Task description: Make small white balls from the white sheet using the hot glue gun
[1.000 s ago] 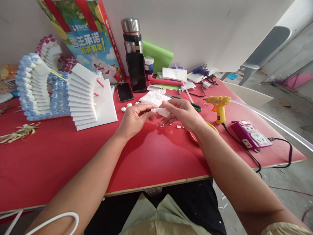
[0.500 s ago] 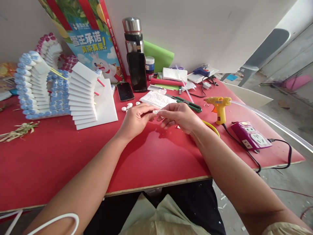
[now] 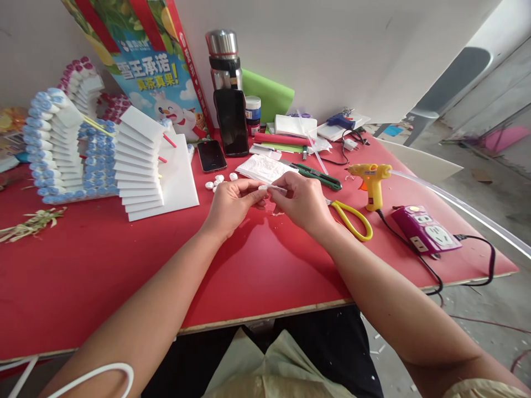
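Note:
Both of my hands meet over the red tabletop. My left hand (image 3: 229,208) pinches a small white roll (image 3: 262,188) between thumb and forefinger. Closed against the roll's right side, my right hand (image 3: 306,203) has its fingertips on a thin white strip (image 3: 277,189) that seems to join the roll. Several small white rolls (image 3: 219,179) lie just beyond my left hand. A stack of thin white sheets (image 3: 265,167) rests behind my fingers, and yellow-handled scissors or pliers (image 3: 353,221) are beside my right hand, partly hidden by it.
A green utility knife (image 3: 317,176), a yellow glue gun (image 3: 373,179) and a purple power strip (image 3: 429,229) occupy the right. White-and-blue folded models (image 3: 141,166) stand at left. Behind are two phones (image 3: 232,122), a steel flask (image 3: 223,47) and a printed bag (image 3: 153,72).
My right hand has turned and curled in toward the white roll, its fingers closing on the strip. More of the yellow handles now shows.

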A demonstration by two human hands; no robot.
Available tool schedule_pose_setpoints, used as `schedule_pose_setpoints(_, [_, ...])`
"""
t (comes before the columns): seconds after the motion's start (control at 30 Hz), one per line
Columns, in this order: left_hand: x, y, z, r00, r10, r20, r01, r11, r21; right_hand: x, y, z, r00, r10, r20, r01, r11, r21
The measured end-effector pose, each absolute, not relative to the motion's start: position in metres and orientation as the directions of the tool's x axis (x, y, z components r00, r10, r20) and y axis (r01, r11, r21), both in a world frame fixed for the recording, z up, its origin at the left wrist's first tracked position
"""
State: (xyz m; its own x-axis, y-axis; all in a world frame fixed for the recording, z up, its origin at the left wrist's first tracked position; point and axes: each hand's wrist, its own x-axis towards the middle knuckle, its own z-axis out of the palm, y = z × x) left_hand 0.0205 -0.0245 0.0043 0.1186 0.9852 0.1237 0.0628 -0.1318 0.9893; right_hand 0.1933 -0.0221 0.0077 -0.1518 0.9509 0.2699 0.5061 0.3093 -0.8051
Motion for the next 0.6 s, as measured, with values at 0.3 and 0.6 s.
schedule_pose_setpoints(0.3, [0.016, -0.018, -0.009, 0.206, 0.977, 0.046, -0.219, 0.000, 0.976, 0.196, -0.021, 0.010, -0.179, 0.944, 0.277, 0.483, 0.329, -0.811])
schedule_pose_setpoints(0.6, [0.011, -0.016, -0.006, 0.210, 0.974, 0.084, -0.067, -0.071, 0.995, 0.200, -0.018, 0.009, -0.248, 0.925, 0.288, 0.422, 0.371, -0.827])
